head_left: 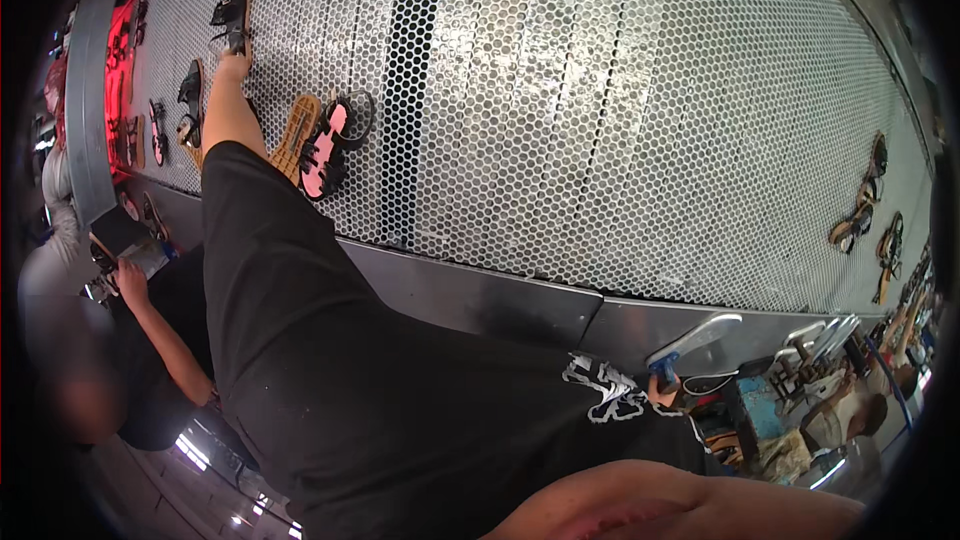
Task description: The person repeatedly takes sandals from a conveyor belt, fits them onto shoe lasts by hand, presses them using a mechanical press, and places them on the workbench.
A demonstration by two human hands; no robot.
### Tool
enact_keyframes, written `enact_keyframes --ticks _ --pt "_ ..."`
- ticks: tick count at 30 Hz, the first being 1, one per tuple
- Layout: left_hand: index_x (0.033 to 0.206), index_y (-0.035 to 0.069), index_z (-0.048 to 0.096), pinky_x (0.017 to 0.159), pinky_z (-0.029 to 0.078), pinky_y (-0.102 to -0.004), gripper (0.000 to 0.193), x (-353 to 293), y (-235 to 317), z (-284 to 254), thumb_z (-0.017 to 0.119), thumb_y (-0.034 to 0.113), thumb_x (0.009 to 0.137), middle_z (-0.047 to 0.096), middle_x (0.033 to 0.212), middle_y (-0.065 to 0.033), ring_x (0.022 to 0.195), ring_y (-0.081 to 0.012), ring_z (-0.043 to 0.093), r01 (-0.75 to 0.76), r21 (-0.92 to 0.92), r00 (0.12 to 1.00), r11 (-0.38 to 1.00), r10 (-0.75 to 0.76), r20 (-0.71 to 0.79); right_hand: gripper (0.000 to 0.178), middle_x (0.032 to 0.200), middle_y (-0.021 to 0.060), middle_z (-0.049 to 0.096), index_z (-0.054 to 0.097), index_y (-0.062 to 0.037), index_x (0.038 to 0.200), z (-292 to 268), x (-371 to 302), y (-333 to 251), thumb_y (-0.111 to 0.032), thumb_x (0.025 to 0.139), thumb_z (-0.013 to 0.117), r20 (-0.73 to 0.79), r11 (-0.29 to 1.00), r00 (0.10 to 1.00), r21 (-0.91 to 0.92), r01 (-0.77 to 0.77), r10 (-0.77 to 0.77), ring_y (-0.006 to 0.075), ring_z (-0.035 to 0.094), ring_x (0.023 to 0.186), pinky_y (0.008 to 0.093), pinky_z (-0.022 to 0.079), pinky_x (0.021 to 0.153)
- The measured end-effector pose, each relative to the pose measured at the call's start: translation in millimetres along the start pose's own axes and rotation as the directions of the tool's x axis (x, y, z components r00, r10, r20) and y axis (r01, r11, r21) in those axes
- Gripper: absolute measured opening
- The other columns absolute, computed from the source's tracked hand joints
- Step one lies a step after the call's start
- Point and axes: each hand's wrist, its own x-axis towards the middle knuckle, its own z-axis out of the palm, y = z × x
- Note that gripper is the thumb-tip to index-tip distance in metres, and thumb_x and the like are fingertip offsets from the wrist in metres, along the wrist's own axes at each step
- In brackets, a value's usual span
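My left arm reaches out over the metal mesh belt (520,90). At its far left, my left hand (236,62) closes on the heel end of a black strappy sandal (231,12). Close to that forearm lie a black sandal with a pink insole (326,155) and a tan ridged sole (297,130) turned upward. Another dark sandal (190,95) rests left of my wrist. Low on the right, beside my black shirt, my right hand (661,393) is small and partly hidden. Its fingers curl by a blue and dark thing (664,364) whose kind I cannot make out.
Left, a co-worker's hand (130,283) holds a dark sandal (103,258). A red-lit opening (118,90) stands across the belt's left end. More sandals (852,228) lie at the belt's right. Grey metal panels (480,295) run along the near side; another person (850,420) is lower right.
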Motion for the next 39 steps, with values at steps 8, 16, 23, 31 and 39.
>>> enact_keyframes --ticks 8,16,23,31,39 --pt "0.132 0.025 0.052 0.102 0.034 -0.0498 0.052 -195.2 133.9 47.9 0.052 0.030 0.080 0.046 0.130 -0.0235 0.119 -0.0390 0.046 -0.387 -0.075 0.917 0.919 0.392 0.076 0.050 0.100 0.0121 0.056 0.048 0.0006 0.111 9.8 -4.3 16.5 -0.012 0.070 0.074 -0.270 0.975 0.947 -0.183 0.129 -0.176 0.0227 0.057 0.087 0.0333 0.047 0.076" --pt "0.102 0.012 0.067 0.089 0.042 -0.0450 0.036 -433.3 180.7 -2.4 0.064 0.026 0.070 0.052 0.111 -0.0204 0.098 -0.0371 0.052 -0.887 -0.298 0.368 0.354 0.930 0.008 0.024 0.073 0.0047 0.052 0.048 -0.0022 0.095 -19.5 -8.1 -59.2 -0.002 0.079 0.066 0.413 0.984 0.908 -0.114 0.135 -0.077 0.0096 0.049 0.064 0.0275 0.040 0.055" --pt "0.104 0.008 0.062 0.091 0.044 -0.0419 0.039 -631.9 123.9 -18.9 0.073 0.016 0.068 0.049 0.121 -0.0120 0.109 -0.0328 0.046 -0.897 -0.441 0.092 0.034 0.990 -0.111 0.052 0.100 0.0130 0.056 0.043 -0.0035 0.115 -69.0 -69.5 20.1 0.004 0.072 0.072 -0.656 0.914 0.750 0.249 0.320 -0.084 0.0190 0.056 0.088 0.0308 0.047 0.078" --pt "0.128 0.005 0.045 0.103 0.031 -0.0447 0.070 -674.4 101.9 3.1 0.076 0.026 0.069 0.041 0.129 -0.0155 0.122 -0.0344 0.036 -0.700 -0.515 0.595 0.495 0.802 -0.039 0.071 0.099 0.0249 0.056 0.044 0.0069 0.106 -196.3 -101.2 103.5 -0.034 0.063 0.084 -0.994 0.961 -0.106 0.048 -0.274 0.019 0.0366 0.058 0.091 0.0435 0.049 0.083" --pt "0.111 0.004 0.053 0.096 0.037 -0.0440 0.048 -706.3 101.1 6.3 0.071 0.029 0.074 0.050 0.117 -0.0115 0.115 -0.0306 0.043 -0.816 -0.548 0.314 0.183 0.937 -0.155 0.070 0.101 0.0247 0.058 0.047 0.0073 0.106 -243.3 -87.2 117.6 -0.033 0.062 0.085 -0.989 0.987 0.037 0.140 -0.084 0.144 0.0352 0.060 0.091 0.0425 0.049 0.082"
